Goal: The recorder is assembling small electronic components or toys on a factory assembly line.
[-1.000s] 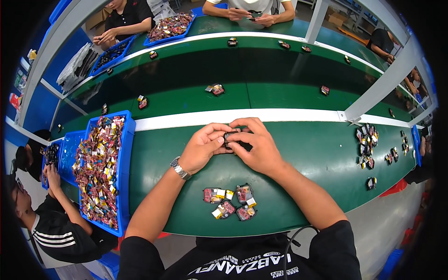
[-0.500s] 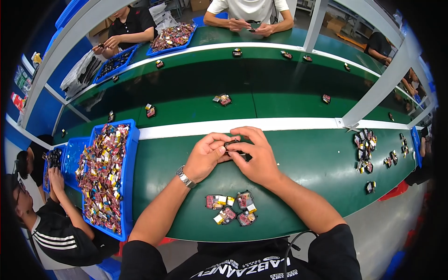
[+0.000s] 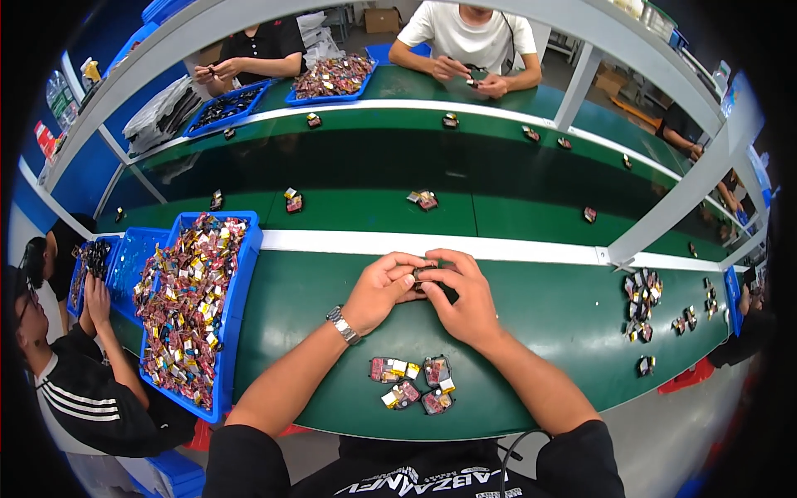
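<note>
Over the green worktop (image 3: 531, 332), my left hand (image 3: 375, 297) and my right hand (image 3: 465, 300) meet fingertip to fingertip. Both are closed round a small black plastic housing (image 3: 425, 275), mostly hidden by the fingers. A metal watch is on my left wrist. Just below my hands, between my forearms, several black-cased circuit board pieces (image 3: 402, 395) lie in a loose cluster, showing reddish boards with white and yellow parts.
Left of me, a blue tray (image 3: 235, 328) is heaped with small reddish, white and yellow parts. More black-cased pieces (image 3: 641, 303) lie at the right. Beyond a white rail (image 3: 349, 241), spaced pieces (image 3: 424, 199) rest on a green belt. Co-workers sit opposite and at the left.
The view has shifted, so the scene sits a little lower in the picture. My hands still hold the housing together, with only slight finger movement.
</note>
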Motion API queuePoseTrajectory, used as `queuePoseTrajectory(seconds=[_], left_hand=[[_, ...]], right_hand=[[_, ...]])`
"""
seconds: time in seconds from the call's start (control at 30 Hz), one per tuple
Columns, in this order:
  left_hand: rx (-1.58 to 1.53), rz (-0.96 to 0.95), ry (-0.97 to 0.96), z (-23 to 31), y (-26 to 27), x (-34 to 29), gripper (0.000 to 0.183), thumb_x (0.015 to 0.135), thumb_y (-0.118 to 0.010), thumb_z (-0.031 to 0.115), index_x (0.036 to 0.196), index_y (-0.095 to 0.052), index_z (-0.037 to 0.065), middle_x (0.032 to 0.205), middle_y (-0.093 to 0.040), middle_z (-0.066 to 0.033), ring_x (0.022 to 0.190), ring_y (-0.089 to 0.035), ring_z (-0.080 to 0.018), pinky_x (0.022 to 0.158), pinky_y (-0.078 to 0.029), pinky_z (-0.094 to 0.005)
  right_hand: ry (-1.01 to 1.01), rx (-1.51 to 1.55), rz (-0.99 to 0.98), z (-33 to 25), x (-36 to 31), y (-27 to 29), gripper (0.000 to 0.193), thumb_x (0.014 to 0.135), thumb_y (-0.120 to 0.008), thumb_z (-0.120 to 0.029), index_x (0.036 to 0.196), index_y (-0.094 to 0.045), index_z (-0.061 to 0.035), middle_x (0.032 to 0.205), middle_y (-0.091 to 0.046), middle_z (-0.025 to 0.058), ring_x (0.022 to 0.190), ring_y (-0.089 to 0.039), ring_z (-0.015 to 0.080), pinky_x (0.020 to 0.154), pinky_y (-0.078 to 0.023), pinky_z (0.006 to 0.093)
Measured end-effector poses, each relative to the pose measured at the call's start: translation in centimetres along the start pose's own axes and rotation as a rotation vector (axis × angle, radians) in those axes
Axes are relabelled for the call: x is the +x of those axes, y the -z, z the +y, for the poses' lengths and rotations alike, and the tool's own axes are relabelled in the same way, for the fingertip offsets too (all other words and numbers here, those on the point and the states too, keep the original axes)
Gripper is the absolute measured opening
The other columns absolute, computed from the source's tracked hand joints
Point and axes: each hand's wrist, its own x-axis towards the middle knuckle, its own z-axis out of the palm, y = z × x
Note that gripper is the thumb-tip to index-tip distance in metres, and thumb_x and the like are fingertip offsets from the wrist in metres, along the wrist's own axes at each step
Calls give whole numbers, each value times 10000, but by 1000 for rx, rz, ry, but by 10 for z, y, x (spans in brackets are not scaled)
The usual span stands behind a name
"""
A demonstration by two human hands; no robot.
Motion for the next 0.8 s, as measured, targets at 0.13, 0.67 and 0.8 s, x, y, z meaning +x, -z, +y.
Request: queuePoseTrajectory(seconds=[0.13,0.67,0.8], left_hand=[[-10,-8,8,3,1,-1,251,992,-517,85,1234,-495,21,1216,-611,-110,1107,-616,-189,943,-535,-365],[76,172,54,0,-19,-7,220,999,-449,33,1209,-509,9,1157,-629,-98,1045,-628,-155,877,-559,-300],[113,197,22,-2,-18,-10,220,1002,-445,34,1210,-509,4,1161,-633,-98,1021,-636,-150,858,-561,-291]], right_hand=[[129,-124,136,-6,7,1,170,722,-724,12,866,-664,-56,964,-606,85,900,-601,266,748,-505,353],[280,-400,80,-4,-6,3,188,752,-727,-56,933,-678,-63,944,-626,63,853,-624,245,714,-539,345],[349,-484,55,-5,-6,-1,177,758,-724,-68,929,-678,-58,943,-624,61,863,-622,242,714,-538,343]])
